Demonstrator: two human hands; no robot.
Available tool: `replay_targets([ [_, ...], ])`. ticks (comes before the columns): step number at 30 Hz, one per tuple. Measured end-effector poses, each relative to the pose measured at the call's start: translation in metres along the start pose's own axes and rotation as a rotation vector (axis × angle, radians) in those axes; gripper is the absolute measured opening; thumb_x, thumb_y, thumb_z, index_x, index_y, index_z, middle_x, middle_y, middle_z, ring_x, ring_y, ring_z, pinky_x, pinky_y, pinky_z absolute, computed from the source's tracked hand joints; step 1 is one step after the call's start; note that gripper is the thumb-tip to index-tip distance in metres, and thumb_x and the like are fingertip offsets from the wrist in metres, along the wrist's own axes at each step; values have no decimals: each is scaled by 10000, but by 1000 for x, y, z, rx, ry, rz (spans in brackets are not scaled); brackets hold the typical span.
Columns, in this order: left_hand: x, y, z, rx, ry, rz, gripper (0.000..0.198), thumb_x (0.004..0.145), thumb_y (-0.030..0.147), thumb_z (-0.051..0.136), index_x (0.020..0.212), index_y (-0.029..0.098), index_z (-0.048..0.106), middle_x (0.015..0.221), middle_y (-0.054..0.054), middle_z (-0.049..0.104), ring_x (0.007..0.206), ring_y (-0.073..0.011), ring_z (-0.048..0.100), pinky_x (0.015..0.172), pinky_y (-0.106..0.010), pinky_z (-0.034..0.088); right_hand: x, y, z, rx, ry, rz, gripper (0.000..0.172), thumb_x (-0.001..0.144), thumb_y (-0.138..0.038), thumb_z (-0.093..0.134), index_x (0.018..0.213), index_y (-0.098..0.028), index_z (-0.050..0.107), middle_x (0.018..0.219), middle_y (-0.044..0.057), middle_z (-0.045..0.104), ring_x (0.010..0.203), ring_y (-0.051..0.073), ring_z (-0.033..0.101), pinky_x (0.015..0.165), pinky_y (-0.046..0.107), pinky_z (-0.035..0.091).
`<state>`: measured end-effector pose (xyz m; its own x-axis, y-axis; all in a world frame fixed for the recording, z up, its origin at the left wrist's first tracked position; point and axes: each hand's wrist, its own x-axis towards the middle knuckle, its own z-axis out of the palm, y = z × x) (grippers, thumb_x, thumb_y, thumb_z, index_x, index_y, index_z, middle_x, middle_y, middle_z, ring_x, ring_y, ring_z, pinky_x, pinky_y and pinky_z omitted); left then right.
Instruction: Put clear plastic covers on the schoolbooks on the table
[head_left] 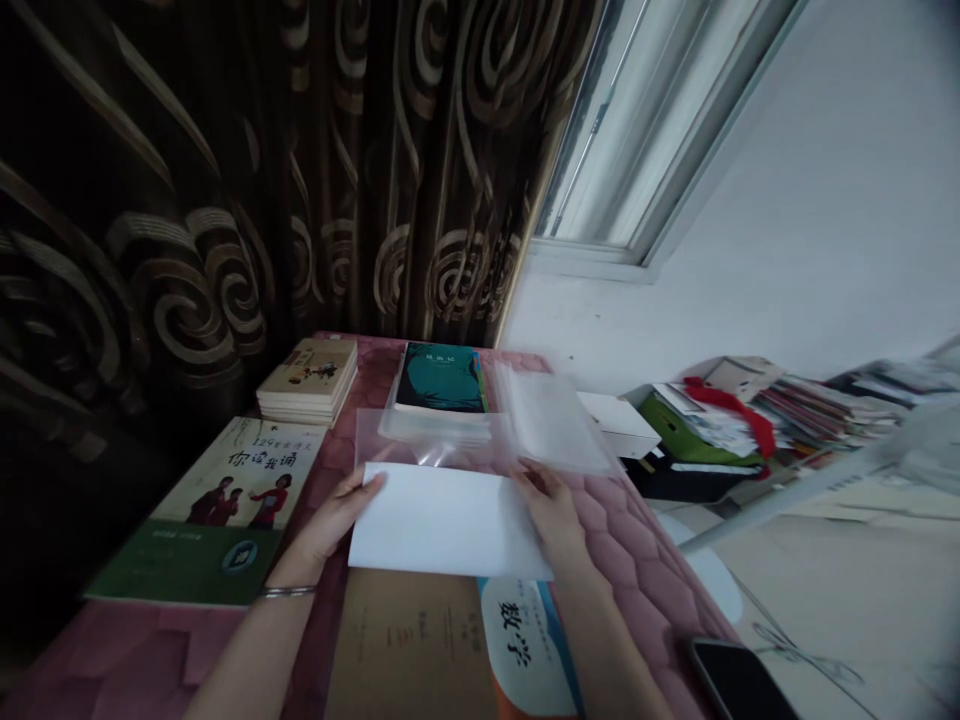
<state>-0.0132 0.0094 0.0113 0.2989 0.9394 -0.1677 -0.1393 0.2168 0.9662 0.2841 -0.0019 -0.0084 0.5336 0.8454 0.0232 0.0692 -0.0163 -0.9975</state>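
My left hand pinches the left edge of a blank white sheet, and my right hand grips its right edge. Beyond the sheet's top edge spreads a clear plastic film; I cannot tell whether the two are joined. Below the sheet lie a brown-covered book and a math textbook with a blue and white cover, both partly hidden by the sheet. A stack of clear plastic covers rests just past my right hand.
On the pink padded tabletop lie a green-and-white book, a stack of small books and a teal book. A phone is at the near right. Right of the table sit piled papers and a green box.
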Motion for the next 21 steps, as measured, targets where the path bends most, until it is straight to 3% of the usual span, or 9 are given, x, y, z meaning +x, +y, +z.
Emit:
replay_targets([
  [7, 10, -11, -4, 162, 132, 149, 600, 687, 600, 719, 1082, 150, 690, 964, -83, 735, 875, -233, 656, 719, -283, 513, 1, -6, -1, 77, 31, -155, 355, 548, -471, 755, 740, -199, 631, 678, 1, 647, 664, 173, 556, 649, 305, 430],
  [10, 15, -16, -3, 208, 187, 192, 508, 676, 601, 717, 884, 138, 683, 858, -69, 716, 769, -203, 639, 660, -266, 498, -2, -10, -3, 42, 40, -162, 365, 553, -501, 757, 685, -196, 606, 609, -21, 587, 588, 140, 483, 578, 273, 380],
  [14, 16, -15, 1, 215, 237, 223, 505, 662, 619, 708, 823, 145, 649, 790, -55, 690, 689, -178, 607, 611, -252, 479, -5, -14, -6, 6, 13, -153, 368, 580, -522, 745, 639, -193, 591, 550, -45, 515, 534, 113, 403, 525, 252, 325],
  [18, 14, -11, 5, 261, 290, 275, 505, 654, 638, 691, 779, 152, 640, 762, -46, 673, 693, -172, 589, 630, -254, 479, -4, -18, -10, 49, -12, -106, 326, 572, -506, 747, 644, -220, 609, 574, -29, 572, 546, 139, 464, 519, 266, 369],
  [21, 14, -9, 6, 291, 332, 305, 503, 647, 646, 681, 750, 156, 634, 728, -38, 662, 689, -174, 584, 630, -261, 482, -1, -19, -13, 10, -12, -152, 273, 585, -495, 732, 657, -245, 649, 618, 6, 639, 592, 183, 538, 524, 294, 414],
])
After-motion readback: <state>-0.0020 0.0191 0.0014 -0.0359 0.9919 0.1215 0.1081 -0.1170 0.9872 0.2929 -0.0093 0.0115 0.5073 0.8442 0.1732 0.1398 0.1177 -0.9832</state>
